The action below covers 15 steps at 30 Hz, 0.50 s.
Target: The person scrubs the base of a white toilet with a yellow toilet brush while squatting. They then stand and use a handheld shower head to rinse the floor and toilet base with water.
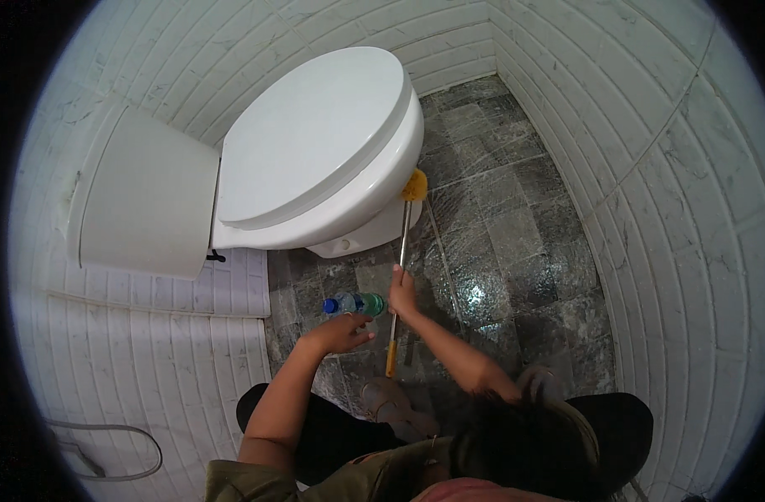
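- Right hand [402, 292] clasped yellow-bristled metal-shafted brush [405, 230], head at outer bowl of white ceramic toilet [315, 142].
- Left hand [339, 333] seemingly unloaded, near blue-capped plastic bottle [369, 304].
- Scrubbing looked underway; amount left unclear.

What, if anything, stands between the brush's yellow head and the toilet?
Nothing visible: the yellow head sits right by the toilet, contact unclear. The right hand holds the brush stick; the blue-capped bottle is off near the left hand.

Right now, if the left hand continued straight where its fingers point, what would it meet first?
The left hand would probably meet the brush, near the right hand; depth is unclear.
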Motion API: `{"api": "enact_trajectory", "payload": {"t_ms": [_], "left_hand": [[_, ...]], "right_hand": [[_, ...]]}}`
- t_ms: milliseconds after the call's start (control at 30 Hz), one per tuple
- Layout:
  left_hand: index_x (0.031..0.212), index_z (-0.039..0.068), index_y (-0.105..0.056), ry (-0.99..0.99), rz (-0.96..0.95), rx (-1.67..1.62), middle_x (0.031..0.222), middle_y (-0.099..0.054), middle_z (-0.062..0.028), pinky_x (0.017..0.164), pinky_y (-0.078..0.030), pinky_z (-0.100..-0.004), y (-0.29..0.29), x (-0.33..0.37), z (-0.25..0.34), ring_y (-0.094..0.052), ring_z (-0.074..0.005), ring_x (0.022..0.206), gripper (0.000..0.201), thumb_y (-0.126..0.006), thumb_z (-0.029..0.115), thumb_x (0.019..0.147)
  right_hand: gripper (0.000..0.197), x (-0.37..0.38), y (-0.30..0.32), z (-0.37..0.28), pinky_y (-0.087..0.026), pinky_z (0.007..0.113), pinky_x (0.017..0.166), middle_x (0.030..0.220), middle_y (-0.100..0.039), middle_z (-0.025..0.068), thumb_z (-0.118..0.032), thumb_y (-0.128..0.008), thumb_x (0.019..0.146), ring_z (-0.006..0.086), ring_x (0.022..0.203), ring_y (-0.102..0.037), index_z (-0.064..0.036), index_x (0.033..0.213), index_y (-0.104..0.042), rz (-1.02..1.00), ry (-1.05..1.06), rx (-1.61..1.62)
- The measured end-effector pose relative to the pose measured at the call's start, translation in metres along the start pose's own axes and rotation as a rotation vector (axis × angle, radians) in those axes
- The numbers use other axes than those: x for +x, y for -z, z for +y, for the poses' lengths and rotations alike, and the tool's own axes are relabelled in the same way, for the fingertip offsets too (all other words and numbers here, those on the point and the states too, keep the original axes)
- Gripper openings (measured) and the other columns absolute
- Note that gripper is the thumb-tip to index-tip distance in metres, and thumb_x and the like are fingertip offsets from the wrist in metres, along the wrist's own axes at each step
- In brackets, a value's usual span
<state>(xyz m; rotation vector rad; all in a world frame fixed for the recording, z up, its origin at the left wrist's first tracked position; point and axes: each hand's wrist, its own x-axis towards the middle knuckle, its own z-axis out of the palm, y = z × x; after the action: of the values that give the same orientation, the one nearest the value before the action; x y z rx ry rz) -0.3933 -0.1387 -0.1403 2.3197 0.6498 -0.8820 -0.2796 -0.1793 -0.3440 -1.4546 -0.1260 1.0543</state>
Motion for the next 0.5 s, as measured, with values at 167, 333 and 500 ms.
{"api": "enact_trajectory", "payload": {"t_ms": [167, 333, 500], "left_hand": [[0.129, 0.002, -0.052, -0.027, 0.016, 0.034, 0.114, -0.062, -0.0229, 0.088, -0.048, -0.0414, 0.020, 0.004, 0.023, -0.061, -0.0366, 0.103, 0.056, -0.056, 0.044, 0.092], [0.129, 0.002, -0.052, 0.044, -0.054, -0.069, 0.116, -0.061, -0.0229, 0.088, -0.049, -0.0423, -0.005, -0.014, 0.005, -0.061, -0.0369, 0.104, 0.056, -0.055, 0.044, 0.093], [0.129, 0.000, -0.052, 0.009, -0.005, 0.010, 0.118, -0.060, -0.0241, 0.090, -0.048, -0.0424, 0.008, -0.004, 0.013, -0.060, -0.0371, 0.106, 0.056, -0.054, 0.044, 0.093]], "right_hand": [[0.050, 0.045, 0.011, 0.026, -0.033, 0.033, 0.034, 0.053, -0.041, 0.0048, -0.052, -0.035, 0.099, 0.0181, 0.036, -0.042, -0.0050, 0.082, -0.043, 0.092, 0.048, 0.027], [0.050, -0.002, 0.015, -0.012, -0.031, 0.032, 0.030, 0.051, -0.039, 0.0036, -0.052, -0.036, 0.099, 0.0167, 0.033, -0.040, -0.0051, 0.082, -0.043, -0.035, -0.172, 0.202], [0.049, 0.007, 0.001, 0.011, -0.034, 0.033, 0.031, 0.052, -0.039, 0.0029, -0.052, -0.037, 0.099, 0.0167, 0.035, -0.042, -0.0066, 0.081, -0.044, 0.082, 0.099, 0.056]]}}
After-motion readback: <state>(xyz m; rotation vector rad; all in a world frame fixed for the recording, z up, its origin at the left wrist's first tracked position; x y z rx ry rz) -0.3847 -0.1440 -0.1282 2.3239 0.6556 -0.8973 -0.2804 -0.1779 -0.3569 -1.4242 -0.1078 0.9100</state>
